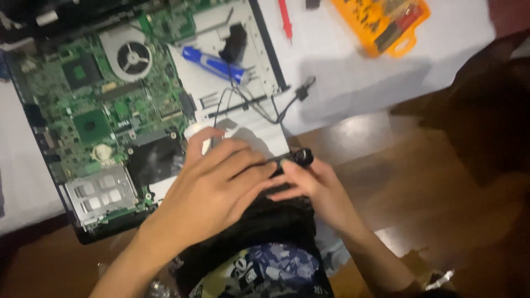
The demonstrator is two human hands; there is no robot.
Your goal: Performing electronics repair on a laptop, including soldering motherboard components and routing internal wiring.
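Observation:
An opened laptop (110, 110) lies on a white cloth with its green circuit board, round fan (132, 57) and metal card slot (102, 193) exposed. My left hand (215, 187) rests over the laptop's near right corner, fingers curled on a black hinge bar. My right hand (314, 185) pinches the same black hinge piece (302, 157) at its round end. A blue-handled screwdriver (215, 64) lies on the bare metal panel above my hands. Thin black cables (265, 105) trail from the panel toward the hinge.
An orange case of screwdriver bits (383, 22) sits at the far right on the white cloth (359, 77). A red tool (286, 19) lies beside it. Dark wooden floor (430, 182) spreads to the right. Black clothing with a printed patch (265, 265) is below my hands.

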